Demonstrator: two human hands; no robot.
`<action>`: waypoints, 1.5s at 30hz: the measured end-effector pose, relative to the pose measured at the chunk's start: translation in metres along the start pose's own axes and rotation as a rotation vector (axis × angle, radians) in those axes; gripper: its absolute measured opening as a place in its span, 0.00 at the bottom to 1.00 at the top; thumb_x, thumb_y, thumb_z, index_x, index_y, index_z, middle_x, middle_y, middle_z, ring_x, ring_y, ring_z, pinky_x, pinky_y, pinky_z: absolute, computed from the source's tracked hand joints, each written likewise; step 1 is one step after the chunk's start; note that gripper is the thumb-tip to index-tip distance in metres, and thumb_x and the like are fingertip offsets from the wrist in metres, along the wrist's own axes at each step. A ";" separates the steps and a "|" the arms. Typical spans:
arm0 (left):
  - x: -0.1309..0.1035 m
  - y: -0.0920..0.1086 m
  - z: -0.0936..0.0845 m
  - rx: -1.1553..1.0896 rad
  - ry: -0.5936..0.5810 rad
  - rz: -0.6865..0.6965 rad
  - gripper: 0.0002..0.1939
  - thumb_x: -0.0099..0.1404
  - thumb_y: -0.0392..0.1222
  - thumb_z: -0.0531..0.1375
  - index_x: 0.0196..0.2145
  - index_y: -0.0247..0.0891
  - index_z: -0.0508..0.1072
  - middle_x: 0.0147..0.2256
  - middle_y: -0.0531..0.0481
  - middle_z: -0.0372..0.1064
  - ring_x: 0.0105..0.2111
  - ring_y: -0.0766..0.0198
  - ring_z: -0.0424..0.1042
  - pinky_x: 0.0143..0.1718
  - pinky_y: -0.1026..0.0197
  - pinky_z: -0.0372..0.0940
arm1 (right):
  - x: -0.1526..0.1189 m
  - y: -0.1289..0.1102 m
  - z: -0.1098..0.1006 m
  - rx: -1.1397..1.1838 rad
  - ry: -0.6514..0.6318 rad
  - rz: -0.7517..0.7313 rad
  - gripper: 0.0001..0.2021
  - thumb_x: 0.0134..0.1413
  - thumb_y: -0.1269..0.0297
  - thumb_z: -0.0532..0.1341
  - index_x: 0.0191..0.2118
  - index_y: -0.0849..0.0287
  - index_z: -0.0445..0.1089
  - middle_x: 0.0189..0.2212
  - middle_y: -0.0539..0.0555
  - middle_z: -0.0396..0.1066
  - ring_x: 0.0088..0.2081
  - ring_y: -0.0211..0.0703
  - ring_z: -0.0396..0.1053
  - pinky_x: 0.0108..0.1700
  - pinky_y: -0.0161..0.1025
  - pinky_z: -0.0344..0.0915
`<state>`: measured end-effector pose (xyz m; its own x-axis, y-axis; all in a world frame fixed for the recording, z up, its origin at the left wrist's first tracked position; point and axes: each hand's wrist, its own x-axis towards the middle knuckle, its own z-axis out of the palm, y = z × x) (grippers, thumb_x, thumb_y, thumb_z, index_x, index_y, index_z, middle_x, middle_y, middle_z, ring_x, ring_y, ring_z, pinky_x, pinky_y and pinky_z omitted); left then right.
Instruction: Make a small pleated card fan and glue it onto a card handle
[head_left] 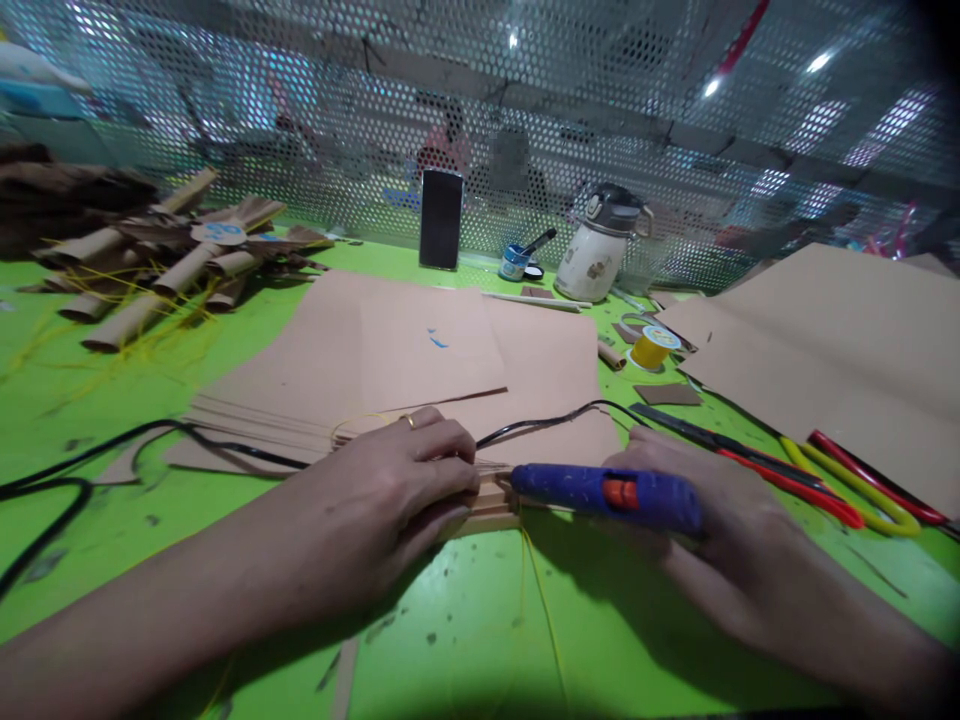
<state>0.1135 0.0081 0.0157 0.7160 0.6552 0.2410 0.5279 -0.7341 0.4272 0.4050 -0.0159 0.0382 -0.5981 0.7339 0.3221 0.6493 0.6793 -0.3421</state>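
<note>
A blue glue gun (607, 492) with a red part is held in my right hand (720, 530), lying nearly level with its nozzle pointing left. The nozzle is at the right end of a small folded cardboard piece (495, 502). My left hand (405, 490), with a ring on one finger, is closed over the left part of that piece and presses it to the green table (442, 640). Yellow thread (541, 600) hangs from the piece's right end. Behind my hands lie large brown paper sheets (427, 345), the top one with a blue mark.
Cardboard tubes (172, 270) with yellow strings are piled at the left. A phone (441, 220), a paint jar (514, 262) and a bottle (592, 250) stand at the back. Right are a yellow spool (654, 347), scissors (787, 480) and cardboard (832, 350). A black cord (247, 452) crosses the table.
</note>
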 end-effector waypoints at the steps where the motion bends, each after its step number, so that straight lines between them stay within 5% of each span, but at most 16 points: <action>1: 0.000 0.000 0.000 -0.001 0.000 0.002 0.15 0.77 0.40 0.52 0.37 0.39 0.77 0.40 0.46 0.71 0.38 0.59 0.68 0.40 0.58 0.65 | 0.000 0.000 -0.001 0.003 -0.005 0.006 0.06 0.59 0.72 0.57 0.37 0.51 0.65 0.33 0.55 0.75 0.35 0.52 0.74 0.33 0.44 0.71; 14: -0.003 0.000 0.001 0.006 -0.006 -0.013 0.14 0.78 0.40 0.53 0.39 0.40 0.78 0.41 0.46 0.71 0.40 0.59 0.68 0.41 0.58 0.65 | 0.000 0.002 -0.004 -0.086 0.029 -0.062 0.08 0.60 0.74 0.56 0.39 0.51 0.64 0.34 0.53 0.75 0.36 0.48 0.75 0.32 0.38 0.71; 45: 0.001 0.002 -0.001 0.017 0.000 0.008 0.13 0.77 0.39 0.53 0.38 0.39 0.77 0.40 0.46 0.71 0.39 0.60 0.69 0.39 0.59 0.66 | 0.003 0.004 -0.002 0.052 -0.029 0.088 0.04 0.64 0.69 0.58 0.38 0.53 0.68 0.33 0.52 0.76 0.32 0.46 0.74 0.33 0.42 0.71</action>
<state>0.1149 0.0073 0.0174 0.7204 0.6491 0.2445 0.5295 -0.7423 0.4106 0.4072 -0.0112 0.0398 -0.5536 0.7902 0.2630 0.6751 0.6107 -0.4139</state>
